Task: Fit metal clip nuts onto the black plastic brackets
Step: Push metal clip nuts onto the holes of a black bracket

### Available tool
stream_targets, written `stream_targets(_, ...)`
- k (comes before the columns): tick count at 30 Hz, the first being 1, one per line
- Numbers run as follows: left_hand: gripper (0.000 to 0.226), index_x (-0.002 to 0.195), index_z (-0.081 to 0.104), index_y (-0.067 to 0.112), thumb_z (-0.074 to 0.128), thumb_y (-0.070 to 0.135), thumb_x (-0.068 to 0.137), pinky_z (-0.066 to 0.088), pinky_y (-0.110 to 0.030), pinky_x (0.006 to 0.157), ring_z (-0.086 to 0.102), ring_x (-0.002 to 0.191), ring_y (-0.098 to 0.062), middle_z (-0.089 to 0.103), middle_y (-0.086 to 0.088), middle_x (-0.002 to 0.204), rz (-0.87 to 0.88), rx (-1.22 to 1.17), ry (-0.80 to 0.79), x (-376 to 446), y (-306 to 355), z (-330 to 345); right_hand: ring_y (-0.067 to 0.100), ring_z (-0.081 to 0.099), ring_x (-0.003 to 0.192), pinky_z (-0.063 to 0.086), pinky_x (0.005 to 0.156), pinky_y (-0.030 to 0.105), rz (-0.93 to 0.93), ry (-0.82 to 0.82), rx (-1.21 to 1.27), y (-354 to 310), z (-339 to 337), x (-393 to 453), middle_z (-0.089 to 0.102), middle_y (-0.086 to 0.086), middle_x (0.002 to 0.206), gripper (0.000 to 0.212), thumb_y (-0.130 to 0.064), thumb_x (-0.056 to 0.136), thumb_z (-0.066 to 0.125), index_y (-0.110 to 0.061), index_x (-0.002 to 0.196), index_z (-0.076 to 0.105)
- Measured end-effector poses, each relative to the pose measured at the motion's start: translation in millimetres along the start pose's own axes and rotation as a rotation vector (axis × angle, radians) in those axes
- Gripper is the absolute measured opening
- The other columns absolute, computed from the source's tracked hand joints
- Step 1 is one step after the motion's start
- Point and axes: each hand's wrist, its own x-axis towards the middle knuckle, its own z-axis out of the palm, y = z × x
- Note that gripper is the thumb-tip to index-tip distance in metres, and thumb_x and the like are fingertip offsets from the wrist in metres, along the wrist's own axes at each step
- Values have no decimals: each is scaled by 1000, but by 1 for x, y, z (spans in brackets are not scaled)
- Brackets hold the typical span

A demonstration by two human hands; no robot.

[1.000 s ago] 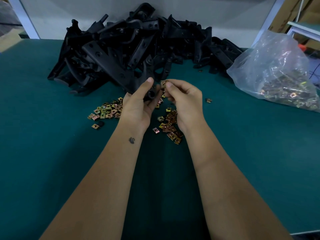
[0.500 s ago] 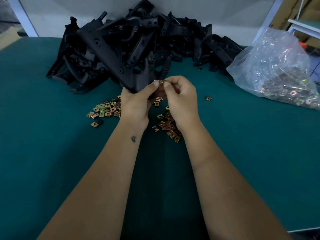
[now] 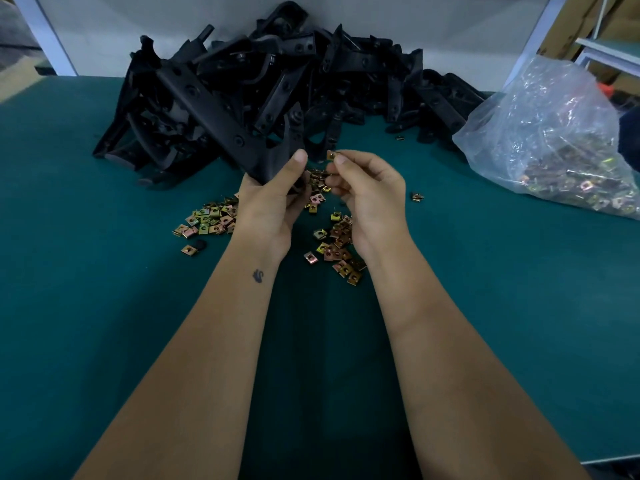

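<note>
Both bare forearms reach forward over the green desk (image 3: 104,306), the hands raised just above it and close together, not touching. The left hand (image 3: 273,199) has its fingers curled round the near end of a long black bracket (image 3: 214,112), thumb stretched up along its edge; the bracket slants up and away to the left, over the heap behind it. The right hand (image 3: 370,188) is turned palm inward with its fingers curled, and pinches a small metal clip nut (image 3: 333,155) between thumb tip and forefinger, held just right of the bracket's near end with a narrow gap between the two. Whether the right hand holds more nuts in the palm cannot be told. Loose clip nuts (image 3: 207,220) lie scattered on the desk under and beside both wrists, in one cluster to the left and another beneath the right hand. A pile of black brackets (image 3: 346,71) lies at the far edge against the wall, and a clear plastic bag (image 3: 554,133) with more nuts inside rests on the desk to the right.
</note>
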Motion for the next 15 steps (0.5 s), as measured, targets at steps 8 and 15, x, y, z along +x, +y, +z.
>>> stream_targets(8,32,113,59,7,72,22,87,50,-16,54,64,68,-8,67,-5,94,-190,-160,-97,-16,-7,11,16,66,70,54,69,27,61,-3,184,-2,-1,2,70,6,74,15,3,89,62,-10,82,68)
stream_targets(15,27,113,58,10,69,19,90,51,-18,57,65,73,-10,65,-4,95,-191,-133,-124,-15,-3,7,17,66,71,54,73,27,53,-43,240,-2,-3,3,70,9,78,16,6,90,58,-8,86,66)
